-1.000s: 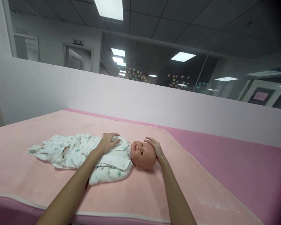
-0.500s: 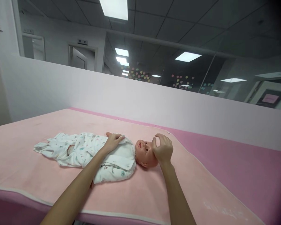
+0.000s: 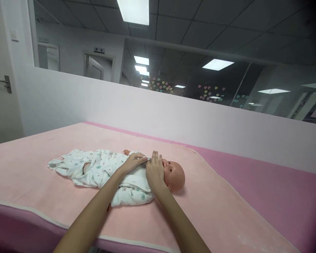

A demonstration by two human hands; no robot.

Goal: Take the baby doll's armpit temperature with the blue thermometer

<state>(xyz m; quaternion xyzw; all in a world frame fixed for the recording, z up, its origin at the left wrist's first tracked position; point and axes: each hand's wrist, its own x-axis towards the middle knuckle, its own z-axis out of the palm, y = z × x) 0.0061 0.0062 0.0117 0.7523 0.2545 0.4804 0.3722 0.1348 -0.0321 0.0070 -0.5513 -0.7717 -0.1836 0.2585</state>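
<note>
A doll (image 3: 177,176) lies on its back on a peach sheet (image 3: 213,214), its head to the right and its legs to the left. It wears a white printed outfit (image 3: 133,196). The left hand (image 3: 133,163) is over the chest, its fingers pinching the outfit's edge towards the far side of the neck. The right hand (image 3: 155,174) is just beside it, near the chin, fingers together and pointing to the far side; whether they grip cloth cannot be told. A white wall (image 3: 173,116) stands beyond.
</note>
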